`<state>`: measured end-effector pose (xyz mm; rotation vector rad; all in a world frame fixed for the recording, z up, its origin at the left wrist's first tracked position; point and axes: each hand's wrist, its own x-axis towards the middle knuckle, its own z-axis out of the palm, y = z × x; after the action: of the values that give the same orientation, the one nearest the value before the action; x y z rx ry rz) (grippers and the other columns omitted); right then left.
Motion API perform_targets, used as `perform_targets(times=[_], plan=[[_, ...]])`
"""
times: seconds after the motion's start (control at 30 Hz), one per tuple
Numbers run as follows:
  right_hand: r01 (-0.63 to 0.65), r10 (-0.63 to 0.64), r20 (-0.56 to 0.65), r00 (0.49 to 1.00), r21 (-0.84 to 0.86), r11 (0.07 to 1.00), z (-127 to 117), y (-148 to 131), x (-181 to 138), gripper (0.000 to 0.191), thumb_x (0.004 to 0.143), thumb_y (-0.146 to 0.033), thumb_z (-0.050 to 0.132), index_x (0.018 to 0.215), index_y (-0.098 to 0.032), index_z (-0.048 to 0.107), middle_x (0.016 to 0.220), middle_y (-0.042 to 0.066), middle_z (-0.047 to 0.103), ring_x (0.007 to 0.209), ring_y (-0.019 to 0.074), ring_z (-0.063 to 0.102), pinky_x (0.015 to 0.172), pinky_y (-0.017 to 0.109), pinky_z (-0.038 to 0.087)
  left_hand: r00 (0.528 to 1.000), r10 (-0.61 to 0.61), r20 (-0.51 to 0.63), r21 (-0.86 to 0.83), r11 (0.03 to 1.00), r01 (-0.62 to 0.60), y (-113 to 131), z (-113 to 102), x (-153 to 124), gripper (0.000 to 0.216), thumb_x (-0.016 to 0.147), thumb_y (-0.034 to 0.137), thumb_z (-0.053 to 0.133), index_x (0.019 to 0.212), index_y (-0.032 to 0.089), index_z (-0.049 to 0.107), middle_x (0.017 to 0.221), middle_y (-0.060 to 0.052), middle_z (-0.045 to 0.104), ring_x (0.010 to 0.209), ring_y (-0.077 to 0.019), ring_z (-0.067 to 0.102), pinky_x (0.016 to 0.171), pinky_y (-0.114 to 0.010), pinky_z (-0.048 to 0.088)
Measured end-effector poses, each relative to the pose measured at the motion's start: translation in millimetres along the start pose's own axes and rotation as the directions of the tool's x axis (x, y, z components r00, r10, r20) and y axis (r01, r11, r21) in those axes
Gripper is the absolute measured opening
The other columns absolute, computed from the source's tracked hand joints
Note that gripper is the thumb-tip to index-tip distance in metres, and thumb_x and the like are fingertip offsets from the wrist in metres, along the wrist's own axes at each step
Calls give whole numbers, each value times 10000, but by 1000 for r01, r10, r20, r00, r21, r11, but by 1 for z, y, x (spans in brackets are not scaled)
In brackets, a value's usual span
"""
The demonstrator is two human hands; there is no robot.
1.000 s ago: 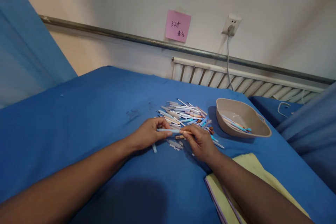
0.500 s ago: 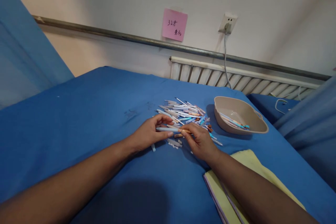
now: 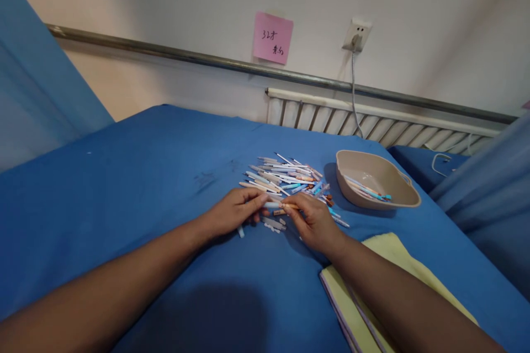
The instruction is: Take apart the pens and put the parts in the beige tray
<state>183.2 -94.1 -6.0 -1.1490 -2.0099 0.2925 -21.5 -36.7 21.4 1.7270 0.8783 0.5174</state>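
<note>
My left hand (image 3: 234,210) and my right hand (image 3: 311,219) meet over the blue cloth, both pinched on one pale pen (image 3: 274,205) held level between them. The left fingers close over the pen's pale barrel, and the right fingertips grip its orange end. Just behind the hands lies a loose pile of pens (image 3: 285,176) in white, blue and orange. A few small loose pen parts (image 3: 273,224) lie on the cloth under the hands.
A beige dish (image 3: 403,198) with a few pens in it stands to the right of the pile. A yellow notebook (image 3: 393,265) lies under my right forearm. Behind the blue table (image 3: 136,176) run a radiator and a wall rail.
My hands have drawn closer together along the pen, so less of its barrel shows between them. The camera has shifted slightly.
</note>
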Motion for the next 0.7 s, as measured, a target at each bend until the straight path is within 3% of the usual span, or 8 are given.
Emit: perform_targets(times=[0.1, 0.2, 0.4, 0.53, 0.7], plan=[[1, -1, 20, 1000, -3, 1000, -1, -1, -1, 174, 904, -230, 455, 1002, -208, 597, 865, 57, 647, 797, 181, 594, 726, 303, 455, 999, -16, 52, 87, 996, 12, 0, -1, 0, 315, 834, 423, 511, 767, 131, 606, 658, -6, 582, 555, -99, 504, 540, -219, 394], [4, -4, 35, 999, 14, 1000, -1, -2, -1, 163, 896, -218, 463, 989, -208, 596, 855, 51, 646, 785, 175, 596, 711, 295, 457, 997, 53, 48, 135, 989, -59, 2, -2, -1, 222, 792, 361, 578, 801, 142, 615, 676, 8, 573, 605, -108, 507, 568, -215, 399], [-51, 49, 17, 999, 115, 992, 1, -3, -3, 254, 838, -229, 553, 1091, -222, 539, 948, 41, 658, 831, 171, 614, 739, 296, 476, 971, 203, 125, 291, 928, -231, 9, 3, -7, 269, 842, 296, 509, 1078, 237, 621, 998, -16, 663, 915, -173, 574, 830, -271, 416], [-108, 109, 9, 994, 228, 968, 3, -2, -5, 400, 793, -217, 600, 1169, -215, 464, 907, 26, 647, 767, 153, 616, 685, 274, 488, 966, 203, 162, 367, 896, -250, 8, 4, -9, 270, 884, 332, 440, 1065, 243, 620, 938, -8, 663, 872, -168, 565, 780, -235, 410], [-79, 92, -38, 995, 265, 961, 4, -1, -6, 353, 794, -213, 595, 1125, -205, 474, 846, 20, 618, 736, 144, 595, 664, 265, 481, 980, 170, 102, 406, 892, -197, 4, 2, -6, 200, 858, 328, 468, 919, 191, 601, 786, 8, 602, 737, -145, 520, 671, -217, 390]])
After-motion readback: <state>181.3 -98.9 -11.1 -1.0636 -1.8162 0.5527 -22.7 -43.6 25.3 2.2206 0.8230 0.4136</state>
